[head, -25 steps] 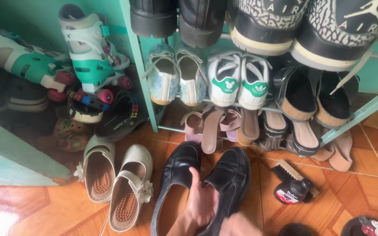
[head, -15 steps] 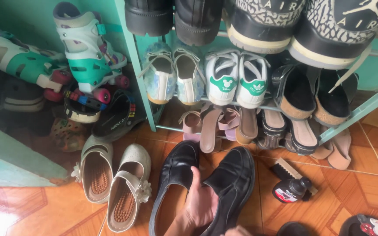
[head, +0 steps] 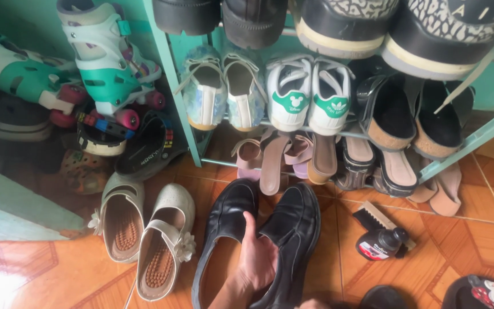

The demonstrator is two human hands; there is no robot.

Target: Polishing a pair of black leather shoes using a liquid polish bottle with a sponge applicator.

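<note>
Two black leather shoes lie side by side on the orange tiled floor. My left hand (head: 257,260) has its fingers inside the right black shoe (head: 293,229), thumb up along its inner edge, holding it tilted. The left black shoe (head: 224,226) rests flat next to it. Only a sliver of my right hand (head: 311,304) shows at the bottom edge, below the held shoe; whether it holds anything is hidden.
A teal shoe rack (head: 174,86) packed with sneakers, sandals and boots stands just behind. A shoe brush (head: 375,216) and a black polish bottle (head: 379,244) lie to the right. Cream flower shoes (head: 144,234) sit left, with teal roller skates (head: 104,63) behind them.
The view has shifted slightly down. My right hand has dropped almost out of the bottom edge. My left hand keeps its grip in the right black shoe, which has turned a little.
</note>
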